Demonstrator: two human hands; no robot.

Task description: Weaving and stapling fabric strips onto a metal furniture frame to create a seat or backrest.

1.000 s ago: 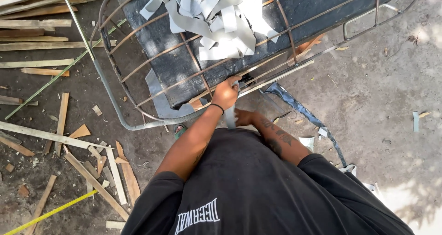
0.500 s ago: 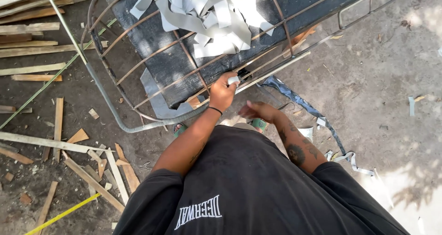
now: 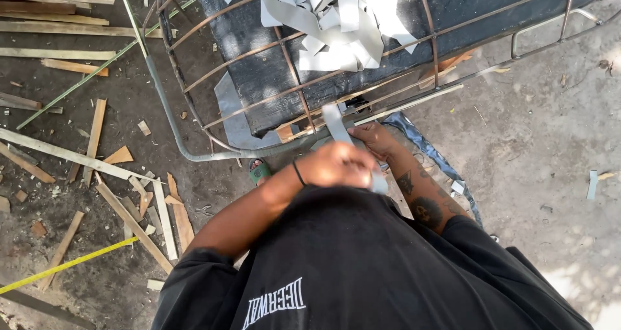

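Below the camera, at the near edge of a metal frame (image 3: pixel 194 152), both hands work one grey strip (image 3: pixel 337 124). The left hand (image 3: pixel 336 165) is closed in a loose fist over the lower part of the strip, just above the person's black shirt. The right hand (image 3: pixel 375 139) sits beside it, fingers curled against the strip where it meets the frame's near rods; whether those fingers pinch the strip or only press it I cannot tell. The strip runs up from the hands to the frame edge, near a small wood block (image 3: pixel 284 133) wedged there.

As for progress, the work looks barely begun. The frame's rods stand bare almost everywhere, with a black slab (image 3: pixel 272 78) showing through them, and only this one strip seems to be taken to the frame. A loose heap of strips (image 3: pixel 336 20) lies unused on top, well apart from the hands, so most of the material appears yet to be fitted. Another dark strip (image 3: pixel 420 136) trails on the ground to the right. Wood offcuts (image 3: pixel 97 129) and a yellow tape (image 3: pixel 71 262) lie scattered on the dirt to the left, untouched.
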